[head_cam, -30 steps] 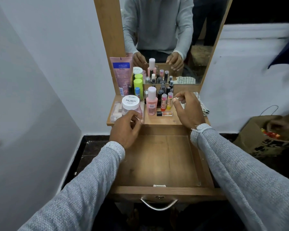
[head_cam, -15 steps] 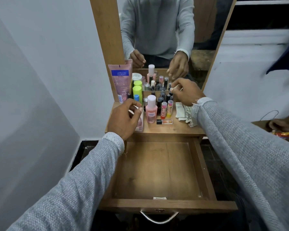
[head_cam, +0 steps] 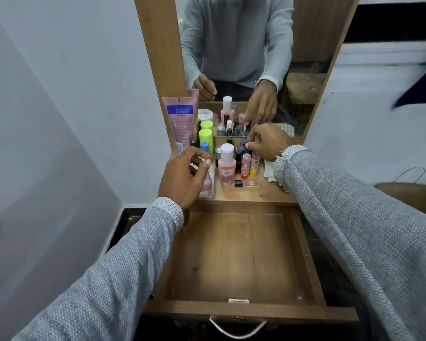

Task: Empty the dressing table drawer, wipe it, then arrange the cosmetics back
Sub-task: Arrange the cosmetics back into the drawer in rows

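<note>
I look down at the tall wood-framed mirror backing the dressing table, and below it the pulled-out brown wooden drawer, its bare floor showing and its curved metal handle at the near edge. The cosmetics stand crowded on the wooden table top behind the drawer. At the far left leans the pink squeeze tube with a blue label, beside it the lime-green bottle. My left hand hovers over the clear pink-tinted jar, fingers curled; I cannot tell whether they grip it. The pink bottle with a pale lilac cap stands at centre. My right hand reaches among the small dark bottles, fingertips pinched together, though what they hold is hidden. A white folded cloth lies under that wrist.
</note>
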